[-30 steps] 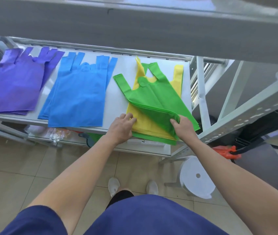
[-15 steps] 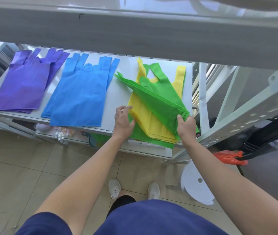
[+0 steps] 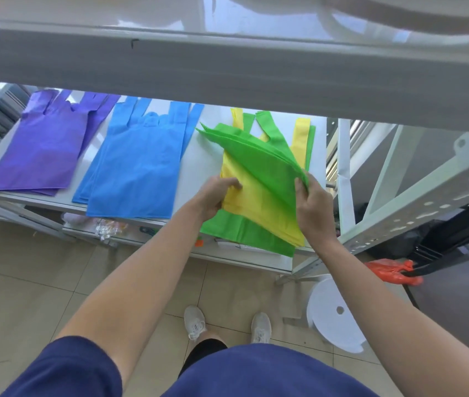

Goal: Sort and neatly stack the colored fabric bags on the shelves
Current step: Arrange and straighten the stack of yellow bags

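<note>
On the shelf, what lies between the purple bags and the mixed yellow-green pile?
A flat stack of blue bags, with bare white shelf either side, seen in the head view.

The white shelf [image 3: 198,156] carries three piles side by side. The left hand's fingers [image 3: 231,183] curl on a stack of yellow bags [image 3: 256,202]. That stack rests on a green bag [image 3: 244,233], which lies flat on the board and reaches its front edge. Just left of those fingers lies the blue stack [image 3: 135,173]. Farther left, apart from it, lies the purple stack [image 3: 47,156]. All handles point away from the fingers.
</note>
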{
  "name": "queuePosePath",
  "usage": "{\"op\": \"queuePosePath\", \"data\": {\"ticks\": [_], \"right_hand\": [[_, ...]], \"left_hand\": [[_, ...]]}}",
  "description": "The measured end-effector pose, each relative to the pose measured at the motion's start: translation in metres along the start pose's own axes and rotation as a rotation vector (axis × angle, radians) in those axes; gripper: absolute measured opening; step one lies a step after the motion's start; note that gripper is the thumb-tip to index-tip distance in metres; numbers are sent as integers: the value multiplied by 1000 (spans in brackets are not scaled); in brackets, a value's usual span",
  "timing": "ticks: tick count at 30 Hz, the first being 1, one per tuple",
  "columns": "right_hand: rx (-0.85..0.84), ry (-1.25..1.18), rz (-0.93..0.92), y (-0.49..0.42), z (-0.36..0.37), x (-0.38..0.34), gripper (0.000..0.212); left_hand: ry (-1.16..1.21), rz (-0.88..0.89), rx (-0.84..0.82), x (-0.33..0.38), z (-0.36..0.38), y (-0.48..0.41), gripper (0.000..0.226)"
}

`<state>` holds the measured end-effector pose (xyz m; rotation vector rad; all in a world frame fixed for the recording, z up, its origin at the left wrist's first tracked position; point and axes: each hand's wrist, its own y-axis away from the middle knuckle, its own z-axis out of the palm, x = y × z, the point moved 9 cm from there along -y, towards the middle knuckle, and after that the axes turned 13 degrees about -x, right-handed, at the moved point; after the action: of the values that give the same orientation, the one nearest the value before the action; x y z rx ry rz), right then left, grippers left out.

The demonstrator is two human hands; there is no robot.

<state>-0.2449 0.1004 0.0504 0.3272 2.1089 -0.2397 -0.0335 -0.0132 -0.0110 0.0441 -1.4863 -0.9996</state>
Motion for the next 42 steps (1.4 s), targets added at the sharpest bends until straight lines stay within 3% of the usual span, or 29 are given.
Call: {"op": "queuePosePath", "data": {"ticks": [2, 6, 11, 16, 18, 21, 23, 26, 28, 30, 34, 36, 39, 42], "right_hand": [[-107, 201, -171, 0, 10, -26, 38], [-352, 460, -353, 11, 64, -35, 60], [-664, 609, -251, 37, 122, 2, 58], [-775, 572, -69, 40, 130, 25, 46], [-883, 552, -79, 44, 131, 16, 56], [-966, 425, -108, 48, 131, -11, 61], [-958, 127, -28, 46, 137, -31, 60], [-1064, -678, 436, 55, 162, -49, 84], [-1122, -1003, 595, 59, 176, -72, 88], [-1154, -978, 600, 60, 190, -87, 71], [-1209, -912, 682, 84, 227, -105, 32], [-1203, -921, 711, 98, 246, -114, 29], [-1182, -837, 638, 107, 271, -130, 47], [-1174, -767, 416, 98, 286, -160, 29]], "left_hand": [[253, 165, -62, 35, 0, 28, 11], [533, 402, 40, 71, -48, 92, 21], [707, 598, 156, 86, -90, 141, 34], [704, 719, 105, 97, -93, 169, 33], [691, 737, 85, 98, -90, 176, 29], [695, 762, 44, 96, -86, 188, 27], [734, 775, 13, 89, -82, 199, 25], [755, 768, -4, 62, -77, 219, 31], [726, 728, -14, 32, -74, 233, 41], [725, 708, 1, 0, -75, 246, 57], [792, 755, 100, -49, -87, 274, 69], [805, 763, 122, -66, -95, 289, 69], [856, 743, 145, -88, -113, 314, 53], [897, 815, -11, -93, -134, 345, 61]]}}
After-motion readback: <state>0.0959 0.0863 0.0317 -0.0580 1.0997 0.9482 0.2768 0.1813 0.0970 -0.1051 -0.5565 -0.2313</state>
